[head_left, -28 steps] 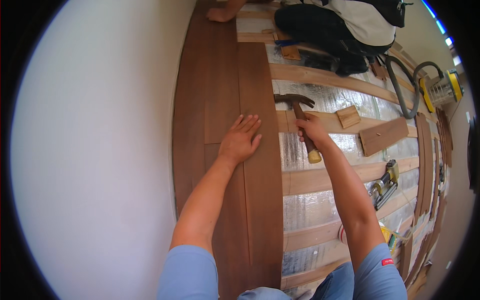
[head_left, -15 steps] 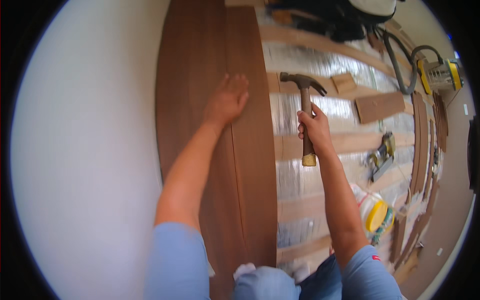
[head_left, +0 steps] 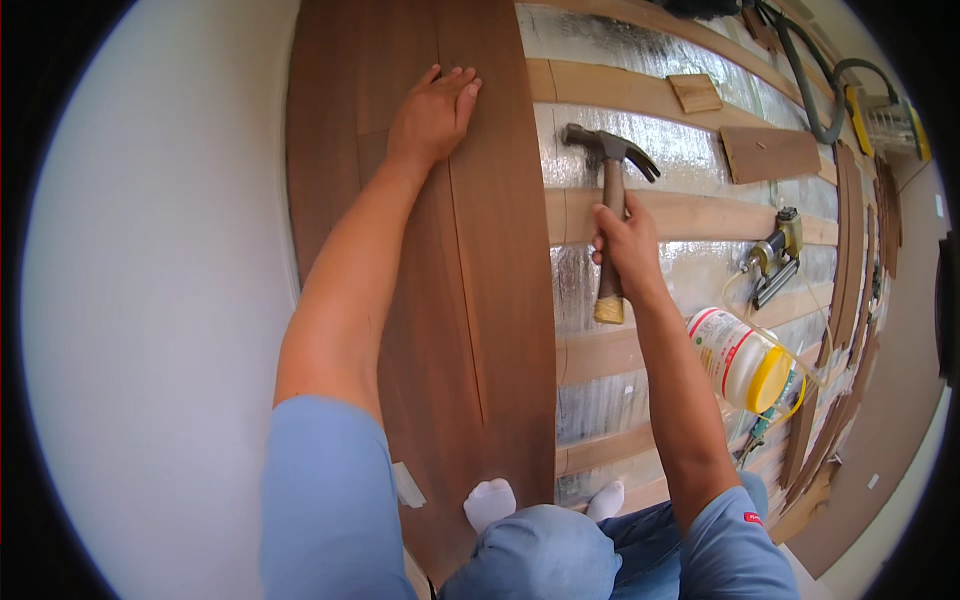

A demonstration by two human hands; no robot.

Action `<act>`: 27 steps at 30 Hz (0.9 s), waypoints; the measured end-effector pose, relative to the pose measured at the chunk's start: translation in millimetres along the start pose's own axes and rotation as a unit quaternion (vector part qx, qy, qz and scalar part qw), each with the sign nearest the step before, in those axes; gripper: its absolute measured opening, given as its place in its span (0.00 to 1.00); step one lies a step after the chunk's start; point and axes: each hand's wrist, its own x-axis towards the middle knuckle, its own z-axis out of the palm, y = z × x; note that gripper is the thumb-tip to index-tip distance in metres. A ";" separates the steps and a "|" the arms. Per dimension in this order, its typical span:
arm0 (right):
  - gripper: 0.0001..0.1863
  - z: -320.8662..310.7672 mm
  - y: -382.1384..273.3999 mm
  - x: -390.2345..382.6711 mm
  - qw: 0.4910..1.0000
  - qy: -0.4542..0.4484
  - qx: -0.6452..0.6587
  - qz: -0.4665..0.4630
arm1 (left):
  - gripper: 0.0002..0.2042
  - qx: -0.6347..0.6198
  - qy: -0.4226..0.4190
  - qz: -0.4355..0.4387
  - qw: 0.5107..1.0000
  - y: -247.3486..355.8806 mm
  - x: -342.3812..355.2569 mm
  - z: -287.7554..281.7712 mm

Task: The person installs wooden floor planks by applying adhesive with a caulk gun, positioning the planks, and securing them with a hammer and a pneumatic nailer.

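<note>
My left hand [head_left: 432, 118] lies on the brown wooden floor planks [head_left: 505, 270], close to the seam between two boards. Its fingers are stretched out and nothing is in them. To the right of the planks, my right hand [head_left: 632, 250] is wrapped round the handle of a claw hammer [head_left: 612, 150]. The hammer is held above the floor with its head away from me and its claw to the right. Pale tape covers the handle's near end. A narrow dark gap [head_left: 465, 300] runs lengthwise between the boards.
Pale wooden battens [head_left: 700, 215] cross silvery foil [head_left: 690, 260] on the right. A nail gun [head_left: 778, 255], a white tub with yellow lid [head_left: 735, 350], a small wood block [head_left: 695, 93] and a board offcut [head_left: 770, 153] lie there. A white wall [head_left: 160, 300] borders the left.
The view has shifted, bringing the floor things lower or higher in sight. Relative to the battens, the hammer in my right hand has come nearer to me. My left hand stays on the planks.
</note>
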 end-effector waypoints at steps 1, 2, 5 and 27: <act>0.18 -4.8 1.6 0.5 1.000 0.001 -0.001 0.003 | 0.21 -0.002 -0.002 -0.001 1.000 1.6 -1.2 1.4; 0.19 -13.7 0.8 0.6 0.997 -0.052 -0.041 0.030 | 0.22 0.003 -0.013 -0.008 1.000 3.3 -2.8 2.4; 0.20 -30.6 -23.4 1.6 0.986 -0.138 -0.085 0.034 | 0.22 0.018 -0.020 -0.012 1.000 -2.4 -6.6 -1.6; 0.18 -53.2 33.5 -138.1 0.998 0.001 -0.021 -0.066 | 0.30 0.073 -0.161 -0.046 0.983 16.6 9.5 -25.4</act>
